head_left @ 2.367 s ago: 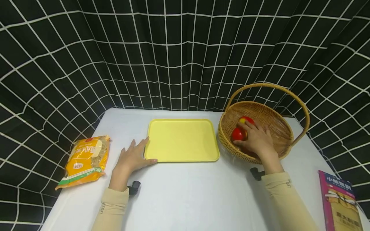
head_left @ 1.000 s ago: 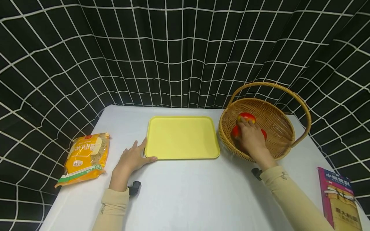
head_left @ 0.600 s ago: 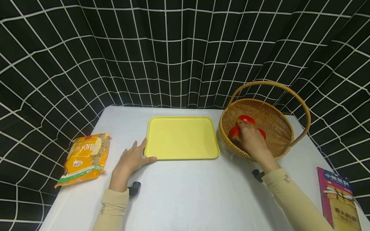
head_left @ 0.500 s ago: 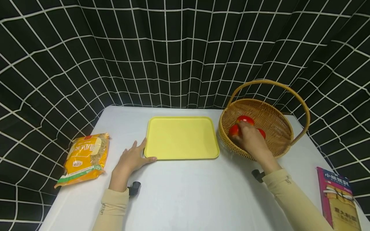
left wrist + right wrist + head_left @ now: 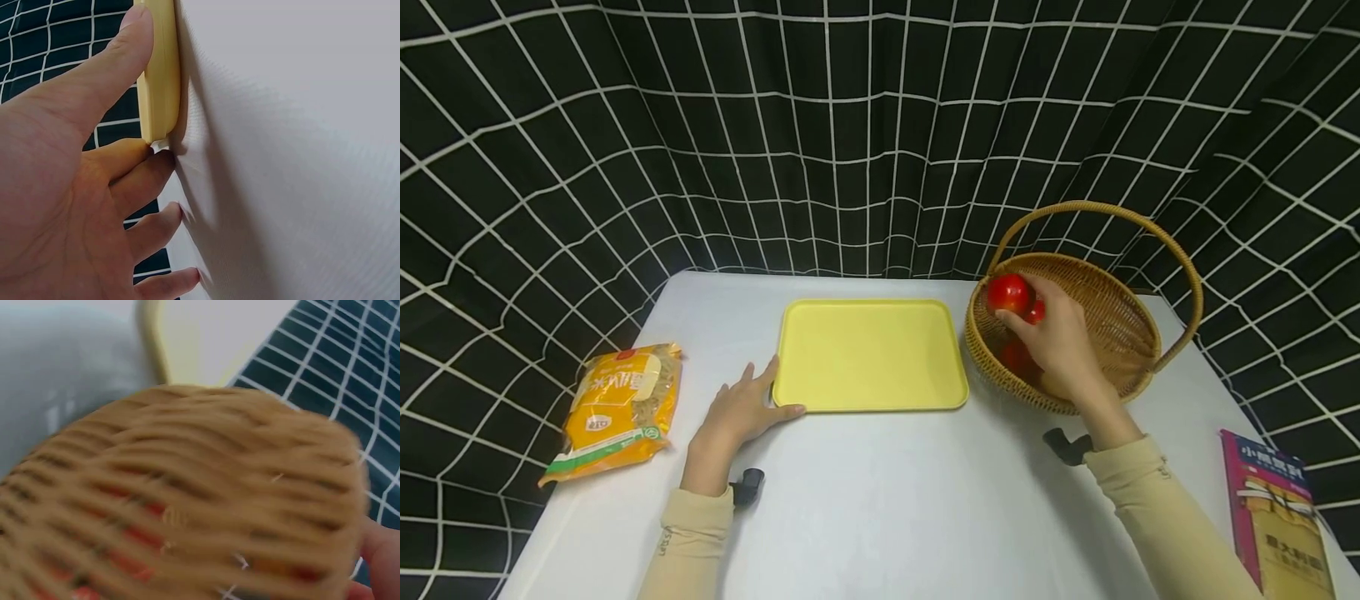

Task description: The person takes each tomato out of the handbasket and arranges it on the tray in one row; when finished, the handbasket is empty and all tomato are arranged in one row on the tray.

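Note:
My right hand (image 5: 1060, 333) pinches a round, glossy red fruit (image 5: 1009, 294) between thumb and fingers, raised at the left rim of the wicker basket (image 5: 1120, 325). Other red fruit (image 5: 1017, 357) lies lower in the basket, partly hidden by the hand. In the right wrist view the blurred basket wall (image 5: 187, 444) covers most of the scene, and only fingertips (image 5: 382, 550) show at the right. My left hand (image 5: 741, 412) rests with spread fingers at the near left corner of the yellow tray (image 5: 871, 354). Its thumb (image 5: 134, 37) touches the tray's edge in the left wrist view.
A tall arched handle (image 5: 1180, 250) rises over the basket. On the left lies an orange food bag (image 5: 613, 408), and a magenta packet (image 5: 1277, 517) lies at the right edge. A black curtain with a white grid (image 5: 865, 142) surrounds the white table (image 5: 887, 500).
My right hand first reached down among the fruit in the basket; now it has lifted one red fruit up to the left rim. The left hand stays at the tray corner.

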The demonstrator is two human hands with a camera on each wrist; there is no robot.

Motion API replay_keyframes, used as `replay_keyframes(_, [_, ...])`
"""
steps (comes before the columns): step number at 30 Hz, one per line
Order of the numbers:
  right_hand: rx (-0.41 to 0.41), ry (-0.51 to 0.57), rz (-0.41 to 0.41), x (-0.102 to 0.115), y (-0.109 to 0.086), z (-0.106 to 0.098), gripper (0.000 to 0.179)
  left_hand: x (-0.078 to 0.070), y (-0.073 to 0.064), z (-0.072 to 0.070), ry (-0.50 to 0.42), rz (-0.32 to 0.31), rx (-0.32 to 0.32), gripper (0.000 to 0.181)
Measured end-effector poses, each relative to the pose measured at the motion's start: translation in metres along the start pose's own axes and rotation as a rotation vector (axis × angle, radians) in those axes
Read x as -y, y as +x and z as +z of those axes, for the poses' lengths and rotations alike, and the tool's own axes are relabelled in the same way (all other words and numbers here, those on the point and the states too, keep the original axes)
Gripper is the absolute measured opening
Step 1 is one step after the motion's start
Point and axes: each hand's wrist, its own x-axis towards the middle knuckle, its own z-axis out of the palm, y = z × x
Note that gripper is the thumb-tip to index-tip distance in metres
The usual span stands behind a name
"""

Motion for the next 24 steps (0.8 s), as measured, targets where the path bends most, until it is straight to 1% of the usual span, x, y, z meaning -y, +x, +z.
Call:
replay_keyframes(4, [-0.075,0.061,-0.026,0.017,0.002,0.003,0.068,0.001,0.000,-0.001,0.003,-0.002,-0.004,0.106])
replay_keyframes(8, [-0.105,0.143,-0.041,0.033,0.004,0.015,0.068,0.001,0.000,-0.001,0.001,-0.010,-0.007,0.106])
replay_keyframes(12, [-0.098,0.224,-0.046,0.048,0.009,0.031,0.067,0.001,0.000,-0.001,-0.004,-0.014,-0.007,0.106])
replay_keyframes(16, [-0.079,0.306,-0.048,0.061,0.014,0.053,0.066,0.002,0.001,-0.001,-0.003,-0.008,-0.009,0.105])
replay_keyframes(21, [-0.051,0.410,-0.002,0.074,0.018,0.084,0.067,0.002,0.003,0.001,-0.003,-0.006,-0.015,0.105])
replay_keyframes(24, [-0.040,0.442,0.015,0.080,0.020,0.102,0.068,0.001,0.003,0.001,-0.004,-0.008,-0.015,0.105])
